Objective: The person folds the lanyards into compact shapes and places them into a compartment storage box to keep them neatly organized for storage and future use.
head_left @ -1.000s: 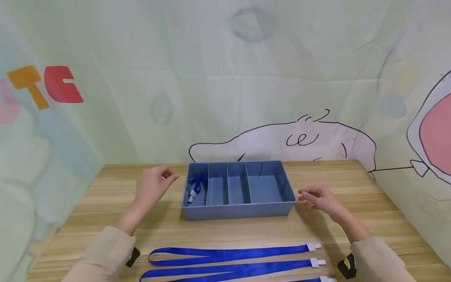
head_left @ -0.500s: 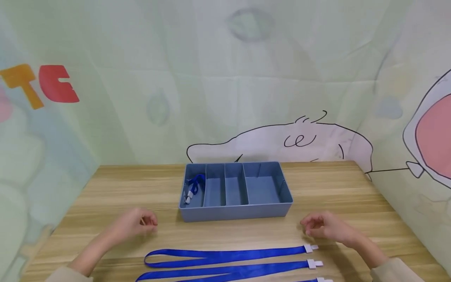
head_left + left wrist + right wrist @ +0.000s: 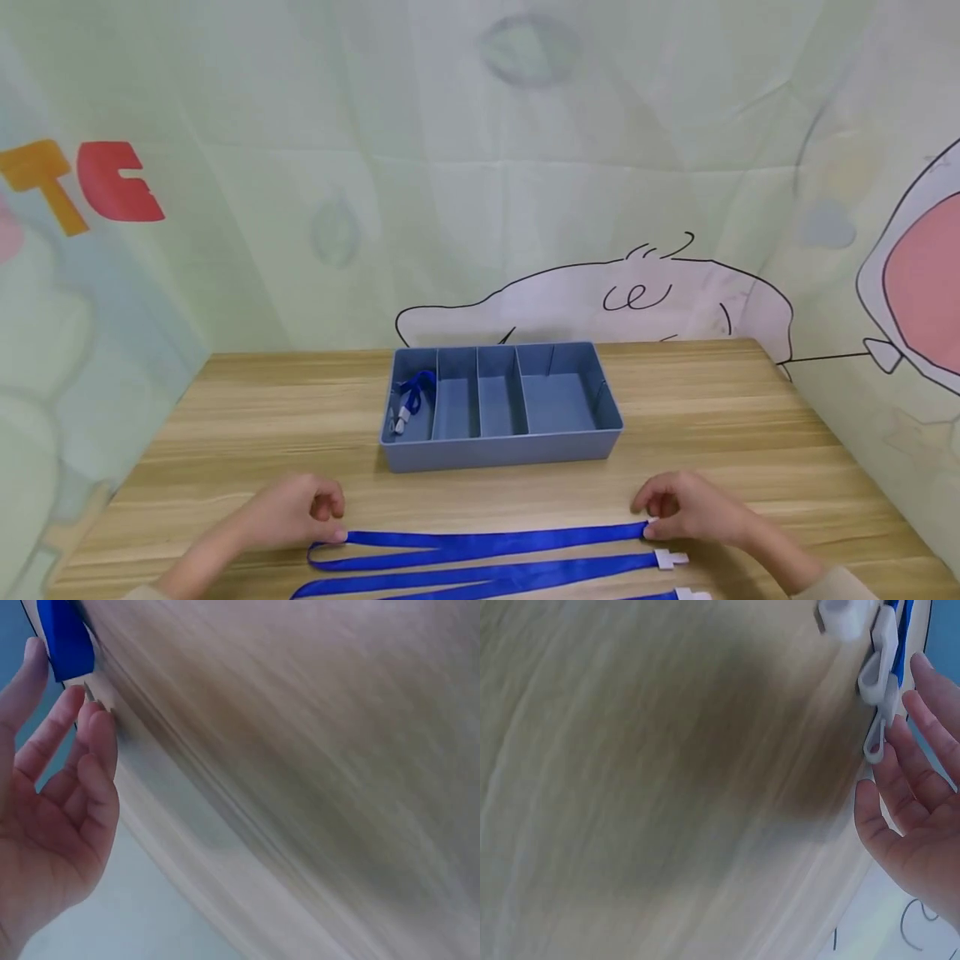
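My left hand (image 3: 288,512) is at the looped end of the topmost blue lanyard (image 3: 510,542), thumb tip at its edge, the index finger apart from the thumb. In the left wrist view, the fingers of this hand (image 3: 64,802) are loosely bent beside the blue strap (image 3: 69,645). At the other end, my right hand (image 3: 697,512) has its thumb over the lanyard's white clip, mostly hiding it. The right wrist view shows the fingers (image 3: 907,769) spread beside a white clip (image 3: 875,742). Neither hand visibly pinches the lanyard.
A second blue lanyard (image 3: 540,573) lies just nearer, and a third's white clip (image 3: 690,594) shows at the bottom edge. Behind stands a grey-blue divided box (image 3: 502,452), a folded blue lanyard (image 3: 412,400) in its leftmost compartment. A printed cloth (image 3: 450,208) hangs behind the wooden table (image 3: 262,408).
Both hands have come down from beside the box to the topmost lanyard's two ends, the left moving furthest. The box and lanyards have stayed in place.
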Motion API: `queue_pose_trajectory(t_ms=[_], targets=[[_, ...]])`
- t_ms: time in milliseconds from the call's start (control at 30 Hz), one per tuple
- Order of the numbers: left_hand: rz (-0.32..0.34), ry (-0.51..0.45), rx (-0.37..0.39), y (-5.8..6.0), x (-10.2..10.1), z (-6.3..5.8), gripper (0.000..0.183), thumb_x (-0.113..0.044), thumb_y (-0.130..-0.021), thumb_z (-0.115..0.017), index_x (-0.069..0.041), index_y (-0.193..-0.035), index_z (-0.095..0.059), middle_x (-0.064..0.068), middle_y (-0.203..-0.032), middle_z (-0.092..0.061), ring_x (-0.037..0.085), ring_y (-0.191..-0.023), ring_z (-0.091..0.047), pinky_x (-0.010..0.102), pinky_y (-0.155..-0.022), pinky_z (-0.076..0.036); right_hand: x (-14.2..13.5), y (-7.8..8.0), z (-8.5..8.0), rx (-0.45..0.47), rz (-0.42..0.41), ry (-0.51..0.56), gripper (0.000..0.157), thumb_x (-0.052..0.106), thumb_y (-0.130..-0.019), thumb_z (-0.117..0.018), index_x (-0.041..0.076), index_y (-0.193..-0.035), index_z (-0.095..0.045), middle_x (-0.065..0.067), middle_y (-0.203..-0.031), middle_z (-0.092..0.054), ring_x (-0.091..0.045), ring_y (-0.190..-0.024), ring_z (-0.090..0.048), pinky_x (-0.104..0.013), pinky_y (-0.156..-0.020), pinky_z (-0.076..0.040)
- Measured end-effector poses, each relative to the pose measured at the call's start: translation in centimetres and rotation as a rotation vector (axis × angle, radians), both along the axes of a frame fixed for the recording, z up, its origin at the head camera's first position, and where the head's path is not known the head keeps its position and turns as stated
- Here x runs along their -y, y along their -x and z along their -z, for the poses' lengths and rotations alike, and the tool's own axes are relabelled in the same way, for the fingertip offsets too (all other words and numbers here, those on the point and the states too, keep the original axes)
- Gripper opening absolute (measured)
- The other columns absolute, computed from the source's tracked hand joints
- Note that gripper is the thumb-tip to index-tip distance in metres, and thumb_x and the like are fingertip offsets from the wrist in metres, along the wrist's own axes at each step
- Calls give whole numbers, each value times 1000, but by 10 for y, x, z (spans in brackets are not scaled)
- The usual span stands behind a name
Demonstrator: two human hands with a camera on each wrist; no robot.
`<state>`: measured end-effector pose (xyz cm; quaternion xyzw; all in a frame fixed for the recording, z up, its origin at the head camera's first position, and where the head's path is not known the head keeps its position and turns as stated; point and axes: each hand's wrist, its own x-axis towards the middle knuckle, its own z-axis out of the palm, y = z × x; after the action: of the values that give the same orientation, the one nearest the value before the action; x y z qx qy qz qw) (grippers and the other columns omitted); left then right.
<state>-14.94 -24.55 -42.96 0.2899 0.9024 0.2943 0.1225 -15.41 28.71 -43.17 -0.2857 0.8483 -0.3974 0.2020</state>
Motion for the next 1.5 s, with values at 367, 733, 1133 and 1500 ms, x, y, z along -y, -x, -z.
queue_pose_trajectory(t_ms=[367,733,1133,1500], targets=[[-1,40,56,-4,-4,-4,24,-19,-69,-80,-19,-76,-57,-13,-65,-48,-2,-58,-42,20,-51,-38,6,-2,5,-116,-58,-6,19,14,-76,-76,10,-88,-63,11,-75,-52,0,-67,-47,-20,-55,-45],[-15,-57,79,-6,1,0,17,-3,-72,-73,-14,-75,-60,-13,-63,-52,-2,-57,-47,20,-50,-43,6,0,7,-96,-92,11,19,12,-76,-75,10,-87,-59,11,-73,-49,1,-66,-45,-19,-54,-43],[-101,-72,113,-3,12,-9,9,-12,-86,-63,-7,-81,-70,-7,-73,-62,-2,-62,-49,21,-51,-44,6,5,0,-86,-137,-9,15,10,-77,-75,10,-74,-60,15,-70,-50,4,-64,-45,-18,-52,-42],[-106,-260,328,0,22,-26,18,-16,-93,-56,2,-93,-63,5,-84,-65,8,-74,-59,25,-63,-50,-13,15,-26,221,34,107,10,8,-84,-68,2,-83,-60,4,-72,-58,-7,-67,-52,-22,-58,-45]])
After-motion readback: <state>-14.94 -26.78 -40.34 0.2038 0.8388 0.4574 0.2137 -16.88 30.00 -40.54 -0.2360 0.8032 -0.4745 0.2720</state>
